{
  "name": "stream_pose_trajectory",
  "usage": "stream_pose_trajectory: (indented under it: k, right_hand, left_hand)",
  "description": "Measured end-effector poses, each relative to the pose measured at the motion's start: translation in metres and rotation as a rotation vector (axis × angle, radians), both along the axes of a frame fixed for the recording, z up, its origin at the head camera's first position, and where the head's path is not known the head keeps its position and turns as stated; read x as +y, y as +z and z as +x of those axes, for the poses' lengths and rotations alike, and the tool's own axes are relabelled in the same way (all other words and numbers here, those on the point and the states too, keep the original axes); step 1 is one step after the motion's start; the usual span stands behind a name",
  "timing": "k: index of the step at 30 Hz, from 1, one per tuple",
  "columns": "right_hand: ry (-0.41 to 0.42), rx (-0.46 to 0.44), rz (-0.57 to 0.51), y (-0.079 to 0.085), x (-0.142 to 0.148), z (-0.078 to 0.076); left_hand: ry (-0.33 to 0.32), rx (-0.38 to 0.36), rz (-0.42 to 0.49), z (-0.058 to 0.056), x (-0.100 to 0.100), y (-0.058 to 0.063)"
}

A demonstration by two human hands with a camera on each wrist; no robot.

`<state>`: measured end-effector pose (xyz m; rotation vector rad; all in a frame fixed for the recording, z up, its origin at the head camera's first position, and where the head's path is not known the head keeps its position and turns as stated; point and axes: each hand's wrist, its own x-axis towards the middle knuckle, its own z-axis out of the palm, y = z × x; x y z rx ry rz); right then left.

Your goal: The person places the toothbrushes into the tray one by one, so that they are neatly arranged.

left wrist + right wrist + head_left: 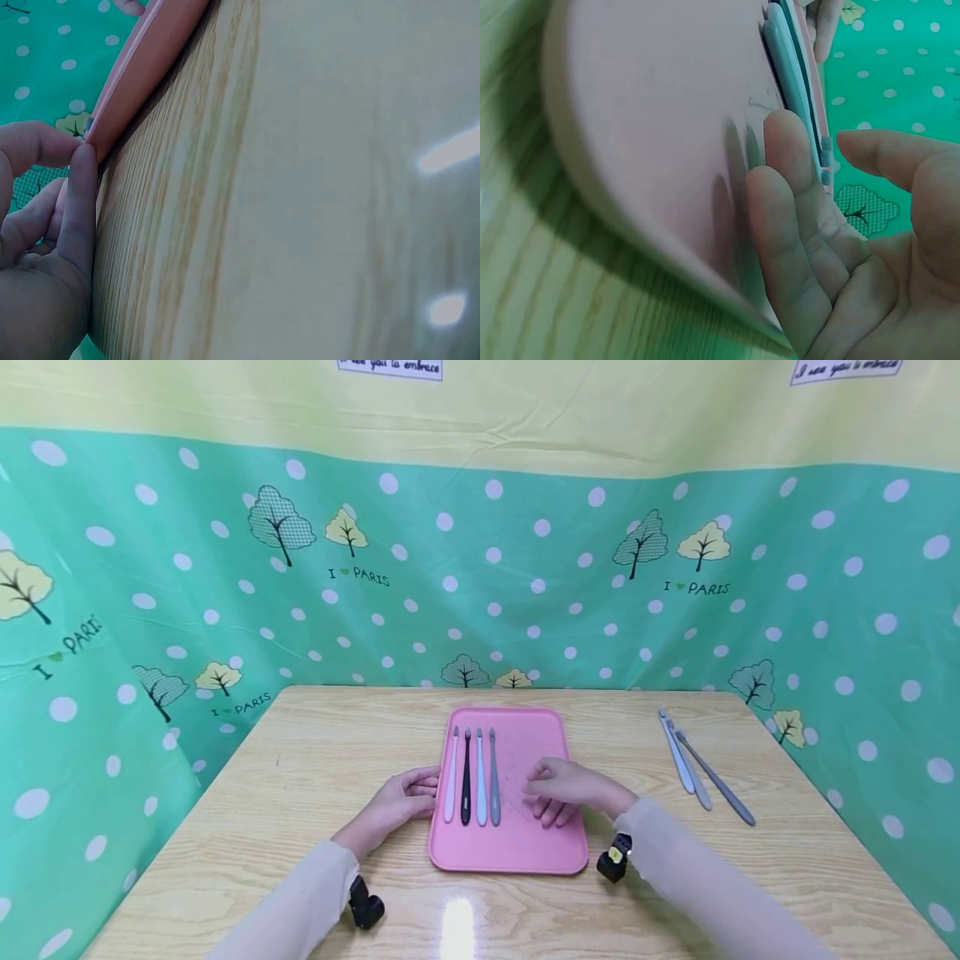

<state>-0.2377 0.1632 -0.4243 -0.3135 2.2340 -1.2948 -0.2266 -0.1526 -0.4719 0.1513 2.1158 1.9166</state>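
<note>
We see the left hand (397, 803) pinching the left rim of a pink, rounded-rectangular tray (502, 857), its rear fingers partly hidden. The right hand (564, 787), fingers loosely bent and thumb apart, holds nothing over the tray's right half. Four slim long-handled tools (481, 781) lie on the tray's left half; three similar tools (699, 788) lie right of it, tips too small to identify.

I count seven slim tools (467, 777): four on one tray (510, 852), three on one worktop (337, 735); also two hands (396, 802) and two black wrist cameras (366, 907).
</note>
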Motion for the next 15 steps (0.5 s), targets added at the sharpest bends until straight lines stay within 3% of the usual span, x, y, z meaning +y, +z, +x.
stream_pose_trajectory:
  k: [15]
  right_hand:
    - [-0.014, -0.003, -0.049, 0.0, 0.033, 0.005]
  left_hand:
    - [-0.004, 0.0, -0.006, 0.002, 0.0, 0.003]
